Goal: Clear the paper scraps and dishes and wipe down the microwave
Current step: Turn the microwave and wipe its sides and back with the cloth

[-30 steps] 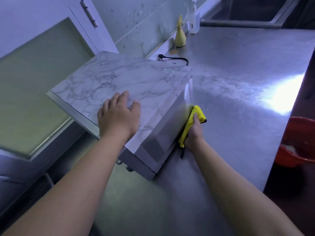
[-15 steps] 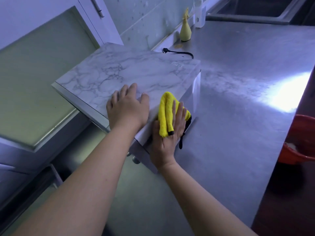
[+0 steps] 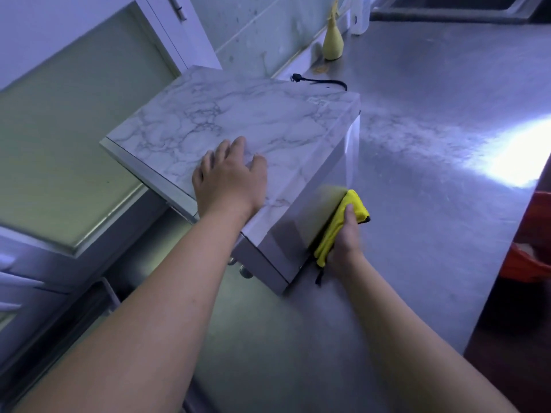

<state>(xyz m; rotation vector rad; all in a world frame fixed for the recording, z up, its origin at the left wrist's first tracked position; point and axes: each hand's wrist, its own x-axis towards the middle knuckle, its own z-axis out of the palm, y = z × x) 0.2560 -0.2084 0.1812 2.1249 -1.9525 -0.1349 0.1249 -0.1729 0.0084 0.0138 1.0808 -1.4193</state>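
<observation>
Left hand (image 3: 229, 181) splayed flat atop marble-patterned boxy microwave (image 3: 253, 114); right hand (image 3: 346, 242), fingers curled, grips folded yellow cloth (image 3: 329, 234), now down its glossy four-o'clock side.

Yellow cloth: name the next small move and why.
Probably slide the yellow cloth along the side of the microwave toward its far end. The right hand grips it against the near part of that side; the left hand lies flat on top; most of the side lies beyond the cloth.

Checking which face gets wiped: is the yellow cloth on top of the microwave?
No, the right hand holds the cloth against the side of the microwave; the left hand rests on top.
</observation>
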